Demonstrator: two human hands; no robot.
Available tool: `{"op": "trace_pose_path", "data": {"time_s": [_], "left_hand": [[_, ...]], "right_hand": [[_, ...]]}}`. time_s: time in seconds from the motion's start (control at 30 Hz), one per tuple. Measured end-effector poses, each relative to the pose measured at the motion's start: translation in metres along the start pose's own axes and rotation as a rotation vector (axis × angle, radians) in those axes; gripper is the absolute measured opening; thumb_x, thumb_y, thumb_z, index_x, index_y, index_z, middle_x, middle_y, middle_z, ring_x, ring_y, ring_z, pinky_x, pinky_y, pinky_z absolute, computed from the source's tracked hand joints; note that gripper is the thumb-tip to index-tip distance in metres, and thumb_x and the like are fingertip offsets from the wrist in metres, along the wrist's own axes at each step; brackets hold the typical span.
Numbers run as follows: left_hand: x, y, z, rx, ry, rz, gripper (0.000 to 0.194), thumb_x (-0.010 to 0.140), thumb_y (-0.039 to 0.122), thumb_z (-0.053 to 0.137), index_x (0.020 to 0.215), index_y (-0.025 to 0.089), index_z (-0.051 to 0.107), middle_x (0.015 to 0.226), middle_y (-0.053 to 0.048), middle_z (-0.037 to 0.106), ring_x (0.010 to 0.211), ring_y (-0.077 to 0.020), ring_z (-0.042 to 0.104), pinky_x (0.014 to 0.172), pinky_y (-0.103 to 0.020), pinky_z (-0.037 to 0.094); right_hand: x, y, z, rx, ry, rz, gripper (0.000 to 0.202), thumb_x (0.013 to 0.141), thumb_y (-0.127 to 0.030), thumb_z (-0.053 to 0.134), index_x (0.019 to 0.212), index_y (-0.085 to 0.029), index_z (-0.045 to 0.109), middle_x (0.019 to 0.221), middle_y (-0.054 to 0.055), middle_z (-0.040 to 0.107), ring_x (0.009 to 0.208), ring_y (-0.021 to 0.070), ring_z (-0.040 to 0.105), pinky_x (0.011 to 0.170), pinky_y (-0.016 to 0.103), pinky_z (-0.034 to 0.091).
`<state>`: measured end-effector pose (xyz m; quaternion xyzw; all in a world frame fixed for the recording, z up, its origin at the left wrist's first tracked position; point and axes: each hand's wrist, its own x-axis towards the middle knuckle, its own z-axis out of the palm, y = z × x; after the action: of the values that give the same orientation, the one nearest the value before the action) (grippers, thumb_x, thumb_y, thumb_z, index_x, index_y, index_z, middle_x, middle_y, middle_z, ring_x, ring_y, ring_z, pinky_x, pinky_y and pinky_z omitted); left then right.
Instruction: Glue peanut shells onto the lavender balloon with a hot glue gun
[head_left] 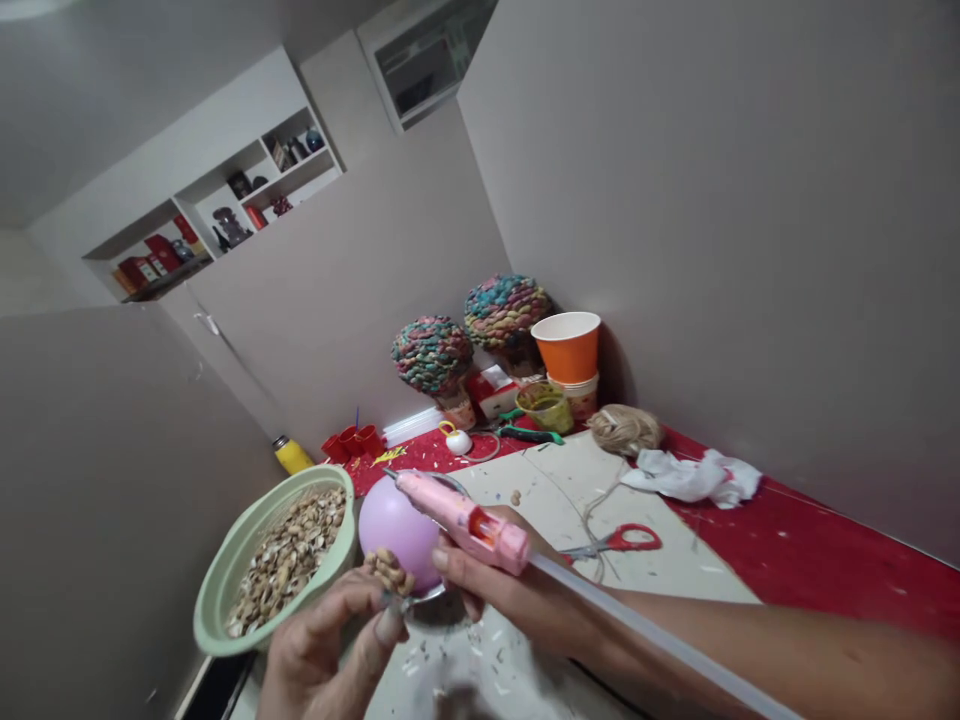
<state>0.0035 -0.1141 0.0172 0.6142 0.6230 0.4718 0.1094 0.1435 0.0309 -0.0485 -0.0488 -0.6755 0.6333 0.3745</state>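
My right hand (502, 570) is wrapped round a pink hot glue gun (450, 510), with a long translucent glue stick (645, 610) running out of its back. The gun's nozzle points left, above a lilac balloon (397, 525). A shiny rim shows round the balloon's edge. At the balloon's lower left is a small cluster of peanut shells (390, 570). My left hand (330, 640) is beside this cluster, its thumb and finger pinched together; what lies between the tips is too small to make out.
A green basin (217, 580) of peanut shells stands left. Red-handled scissors (622, 540) and a twine ball (626, 428) lie right, near a white cloth (694, 475). Behind are two colourful shell-covered balls (431, 355), an orange bucket (568, 350), pliers (531, 434) and a yellow bottle (292, 455).
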Motion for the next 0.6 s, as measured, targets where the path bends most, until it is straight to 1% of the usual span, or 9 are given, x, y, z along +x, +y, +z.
{"op": "trace_pose_path", "data": {"time_s": [0.03, 0.07, 0.1, 0.17, 0.27, 0.37, 0.47, 0.6], "left_hand": [[-0.001, 0.001, 0.001, -0.057, -0.003, -0.109, 0.023, 0.082, 0.038, 0.07, 0.073, 0.017, 0.074, 0.076, -0.008, 0.075, 0.072, -0.0209, 0.069, 0.068, -0.028, 0.057], [-0.003, 0.002, 0.003, -0.113, 0.002, -0.188, 0.025, 0.082, 0.04, 0.07, 0.071, 0.017, 0.073, 0.074, -0.007, 0.073, 0.071, -0.0197, 0.068, 0.067, -0.027, 0.056], [-0.004, 0.002, 0.005, -0.162, 0.004, -0.237, 0.026, 0.081, 0.04, 0.071, 0.07, 0.017, 0.073, 0.072, -0.006, 0.072, 0.071, -0.0188, 0.066, 0.067, -0.026, 0.055], [-0.006, 0.001, 0.01, -0.225, 0.011, -0.279, 0.023, 0.079, 0.039, 0.074, 0.071, 0.017, 0.074, 0.071, -0.005, 0.071, 0.073, -0.0176, 0.066, 0.07, -0.024, 0.054], [-0.008, -0.001, 0.013, -0.269, 0.016, -0.302, 0.021, 0.077, 0.038, 0.076, 0.072, 0.018, 0.075, 0.073, -0.005, 0.073, 0.074, -0.0174, 0.066, 0.072, -0.024, 0.053], [-0.009, -0.001, 0.015, -0.289, 0.013, -0.296, 0.02, 0.076, 0.038, 0.076, 0.073, 0.018, 0.075, 0.074, -0.005, 0.073, 0.075, -0.0184, 0.067, 0.073, -0.025, 0.054], [-0.011, -0.003, 0.017, -0.275, -0.003, -0.259, 0.018, 0.078, 0.036, 0.075, 0.073, 0.019, 0.075, 0.073, -0.004, 0.073, 0.077, -0.0184, 0.068, 0.075, -0.025, 0.054], [-0.014, -0.011, 0.019, -0.195, 0.047, -0.187, 0.016, 0.079, 0.034, 0.075, 0.074, 0.019, 0.073, 0.076, -0.004, 0.075, 0.074, -0.0173, 0.068, 0.073, -0.025, 0.055]], "right_hand": [[-0.003, -0.002, 0.002, 0.02, -0.017, 0.004, 0.03, 0.088, -0.039, 0.061, 0.068, -0.018, 0.057, 0.057, -0.003, 0.05, 0.05, 0.011, 0.047, 0.045, 0.022, 0.04], [-0.005, -0.006, 0.003, 0.037, -0.04, 0.002, 0.028, 0.089, -0.04, 0.06, 0.073, -0.017, 0.059, 0.061, -0.002, 0.051, 0.053, 0.0115, 0.048, 0.047, 0.022, 0.042], [-0.008, -0.009, 0.004, 0.045, -0.065, -0.001, 0.025, 0.09, -0.039, 0.059, 0.077, -0.017, 0.061, 0.065, -0.001, 0.052, 0.055, 0.0118, 0.048, 0.049, 0.023, 0.044], [-0.011, -0.015, 0.006, 0.031, -0.101, -0.024, 0.02, 0.089, -0.035, 0.059, 0.081, -0.016, 0.062, 0.068, -0.001, 0.053, 0.057, 0.0114, 0.049, 0.051, 0.022, 0.044], [-0.012, -0.02, 0.008, -0.025, -0.124, -0.058, 0.016, 0.087, -0.03, 0.061, 0.079, -0.016, 0.064, 0.065, -0.002, 0.054, 0.056, 0.0104, 0.05, 0.05, 0.02, 0.041], [-0.013, -0.02, 0.01, -0.02, -0.141, -0.025, 0.017, 0.086, -0.03, 0.062, 0.079, -0.014, 0.063, 0.064, -0.002, 0.053, 0.055, 0.0097, 0.05, 0.049, 0.019, 0.04], [-0.014, -0.017, 0.01, 0.005, -0.154, -0.011, 0.016, 0.087, -0.028, 0.061, 0.078, -0.015, 0.06, 0.065, -0.003, 0.053, 0.056, 0.0093, 0.049, 0.05, 0.019, 0.041], [-0.015, -0.011, 0.01, -0.013, -0.152, -0.05, 0.018, 0.088, -0.027, 0.06, 0.075, -0.016, 0.058, 0.062, -0.004, 0.052, 0.055, 0.0093, 0.048, 0.05, 0.019, 0.039]]}}
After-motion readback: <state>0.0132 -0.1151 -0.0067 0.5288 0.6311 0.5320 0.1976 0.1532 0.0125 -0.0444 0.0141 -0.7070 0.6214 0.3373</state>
